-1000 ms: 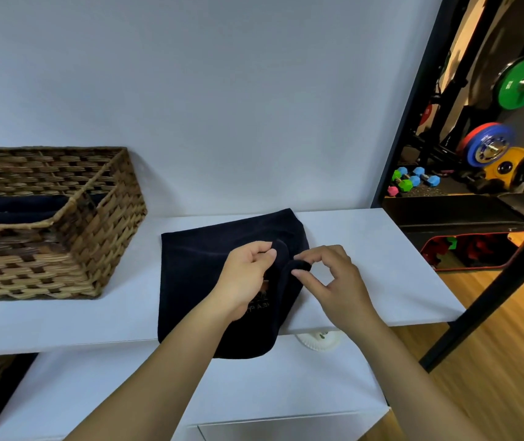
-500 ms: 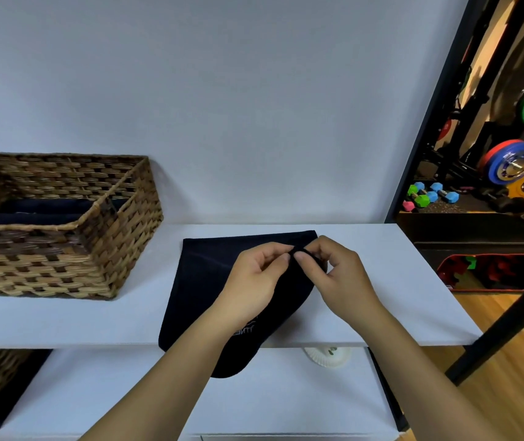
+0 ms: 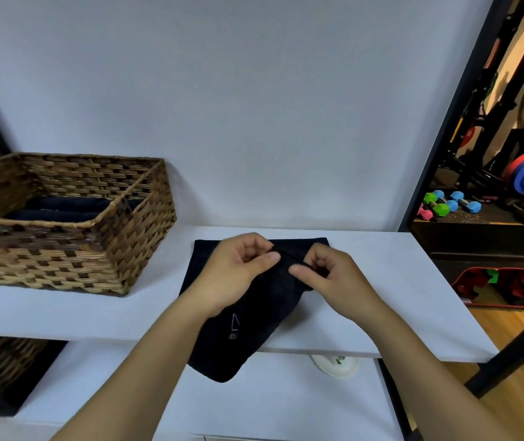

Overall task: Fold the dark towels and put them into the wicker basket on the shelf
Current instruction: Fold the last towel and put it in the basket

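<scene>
The fingers of the left hand (image 3: pixel 238 268) and the right hand (image 3: pixel 327 278) are clamped on a raised edge of the dark, soft cloth towel (image 3: pixel 248 316), pinching it close together, seemingly to line up the edge for a fold. The towel lies on the white shelf (image 3: pixel 381 281), its near end hanging over the front edge. The brown woven wicker basket (image 3: pixel 120 249) stands to the left, with dark folded towels (image 3: pixel 63 208) already inside.

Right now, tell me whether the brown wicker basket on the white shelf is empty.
Not empty. Dark folded towels lie inside the brown wicker basket, visible over its near rim; how many, I cannot tell.
</scene>
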